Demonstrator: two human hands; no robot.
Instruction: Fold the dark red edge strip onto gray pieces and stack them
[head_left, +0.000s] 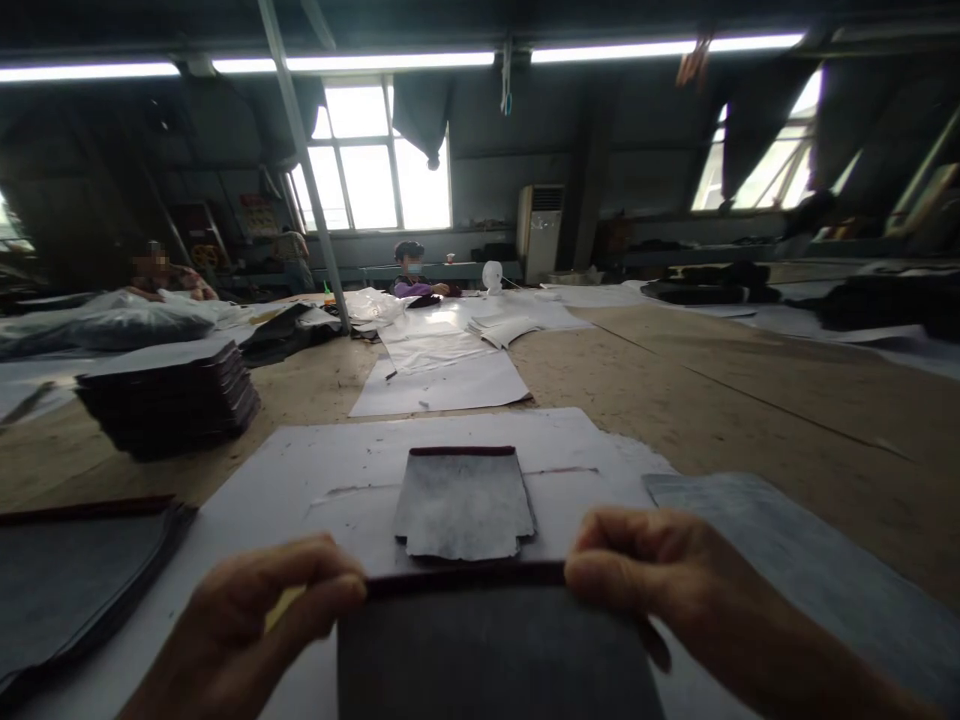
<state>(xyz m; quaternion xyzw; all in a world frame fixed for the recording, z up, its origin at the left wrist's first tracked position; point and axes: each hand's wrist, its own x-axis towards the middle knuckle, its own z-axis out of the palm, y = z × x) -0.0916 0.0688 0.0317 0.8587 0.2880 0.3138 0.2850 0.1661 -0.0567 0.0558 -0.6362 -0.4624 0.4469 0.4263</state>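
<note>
Between my two hands is a dark grey sheet of leather or fabric (495, 655) with a dark reddish strip along its far edge. My left hand (259, 615) pinches the left end of that edge, thumb and fingers closed. At the opposite end, my right hand (667, 575) is closed on the right corner. Just beyond the sheet lies a smaller grey piece (461, 505) with notched lower corners and a similar dark strip along its top. It rests on white paper (300, 470). The lower part of the held sheet runs out of view.
A pile of grey pieces (67, 580) lies at the left, and a tall dark stack (169, 395) stands behind it. A grey sheet (810, 560) lies right. A slanted pole (307, 165) rises from the table (675, 390). A masked person (411, 275) sits across it.
</note>
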